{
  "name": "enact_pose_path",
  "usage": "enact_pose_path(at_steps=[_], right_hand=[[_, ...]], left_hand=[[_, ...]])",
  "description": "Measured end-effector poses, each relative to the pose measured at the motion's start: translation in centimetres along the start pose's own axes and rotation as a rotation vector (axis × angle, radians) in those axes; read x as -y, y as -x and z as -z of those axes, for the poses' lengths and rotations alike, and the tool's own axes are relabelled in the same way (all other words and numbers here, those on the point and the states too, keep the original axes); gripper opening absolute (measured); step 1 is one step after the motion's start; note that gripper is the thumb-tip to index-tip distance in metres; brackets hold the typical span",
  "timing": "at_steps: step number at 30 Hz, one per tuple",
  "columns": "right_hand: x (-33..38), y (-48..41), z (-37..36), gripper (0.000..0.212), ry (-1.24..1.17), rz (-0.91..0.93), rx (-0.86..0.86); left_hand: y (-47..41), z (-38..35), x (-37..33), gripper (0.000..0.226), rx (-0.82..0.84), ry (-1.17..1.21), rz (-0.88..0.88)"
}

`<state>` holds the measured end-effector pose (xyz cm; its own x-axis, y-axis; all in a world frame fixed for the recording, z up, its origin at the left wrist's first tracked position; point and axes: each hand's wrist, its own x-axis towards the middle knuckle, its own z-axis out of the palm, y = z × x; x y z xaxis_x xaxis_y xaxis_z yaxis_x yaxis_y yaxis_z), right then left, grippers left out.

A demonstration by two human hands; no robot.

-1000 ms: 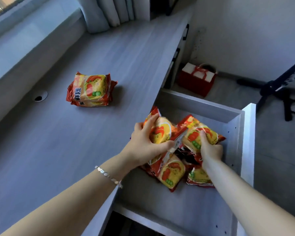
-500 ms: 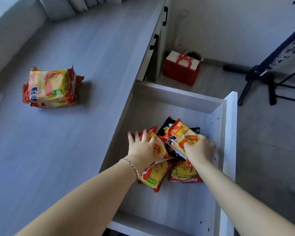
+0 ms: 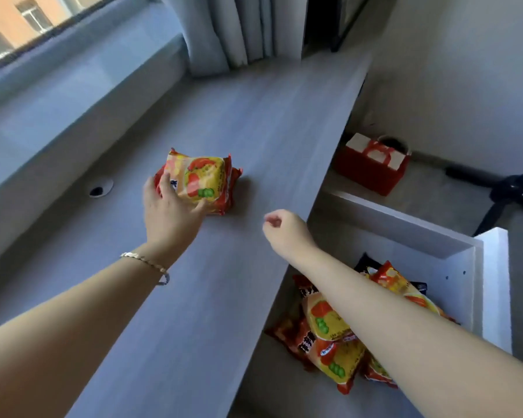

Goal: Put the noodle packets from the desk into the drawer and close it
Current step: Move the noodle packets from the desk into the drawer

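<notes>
A small stack of red-and-yellow noodle packets (image 3: pixel 203 179) lies on the grey desk (image 3: pixel 254 116). My left hand (image 3: pixel 169 212) reaches onto its near-left corner, fingers spread on the left edge and thumb along the front; the stack still rests on the desk. My right hand (image 3: pixel 287 233) hovers over the desk's right edge with its fingers loosely curled and nothing in it. Below my right forearm the white drawer (image 3: pixel 405 227) stands pulled out, with several noodle packets (image 3: pixel 332 348) piled inside, partly hidden by the arm.
A round cable hole (image 3: pixel 101 188) sits in the desk left of the stack. A window ledge and curtain (image 3: pixel 239 31) bound the desk's far side. On the floor beyond the drawer stand a red gift bag (image 3: pixel 369 170) and a black stand's legs (image 3: pixel 511 191).
Both hands have left the packets in the drawer and moved up and left over the desk. My left hand has reached the stack on the desk.
</notes>
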<state>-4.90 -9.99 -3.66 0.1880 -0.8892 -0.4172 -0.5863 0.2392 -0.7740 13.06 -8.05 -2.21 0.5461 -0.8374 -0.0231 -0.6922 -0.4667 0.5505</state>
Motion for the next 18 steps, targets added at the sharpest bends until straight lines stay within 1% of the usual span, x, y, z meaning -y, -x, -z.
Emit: enact_pose_path(at_steps=[3, 5, 7, 9, 11, 12, 14, 15, 16, 18], right_hand=[[3.6, -3.3, -3.4, 0.057, -0.078, -0.041, 0.047], [5.3, -5.1, -5.3, 0.068, -0.222, -0.13, 0.116], [6.3, -6.7, -7.0, 0.071, -0.432, -0.255, 0.144], [6.4, -7.3, -7.9, 0.071, -0.546, -0.329, 0.133], [5.9, -7.1, -7.9, 0.068, -0.6, -0.371, 0.124], [5.4, -6.8, -7.6, 0.06, -0.639, -0.385, 0.126], [3.9, -5.5, -6.4, 0.032, -0.75, -0.402, 0.175], [3.2, -4.7, -5.7, 0.025, -0.826, -0.416, 0.199], [2.3, -3.9, -5.0, 0.027, -0.893, -0.419, 0.203], [0.5, -2.0, -2.7, 0.035, -1.008, -0.4, 0.138]], left_hand=[[-3.8, 0.9, 2.2, 0.081, 0.034, 0.138, 0.178], [-5.8, 0.7, 3.4, 0.071, 0.14, 0.259, 0.262], [-7.0, 0.5, 4.0, 0.058, 0.234, 0.358, 0.322], [-7.6, 0.3, 4.3, 0.048, 0.271, 0.442, 0.32], [-7.3, 0.6, 4.0, 0.037, 0.37, 0.568, 0.305], [-7.1, 0.7, 4.0, 0.032, 0.436, 0.608, 0.298], [-6.1, 1.1, 3.3, 0.028, 0.518, 0.653, 0.282], [-5.4, 1.3, 2.9, 0.033, 0.54, 0.662, 0.265], [-4.6, 1.4, 2.4, 0.037, 0.563, 0.661, 0.245], [-2.6, 1.4, 0.4, 0.037, 0.622, 0.668, 0.209]])
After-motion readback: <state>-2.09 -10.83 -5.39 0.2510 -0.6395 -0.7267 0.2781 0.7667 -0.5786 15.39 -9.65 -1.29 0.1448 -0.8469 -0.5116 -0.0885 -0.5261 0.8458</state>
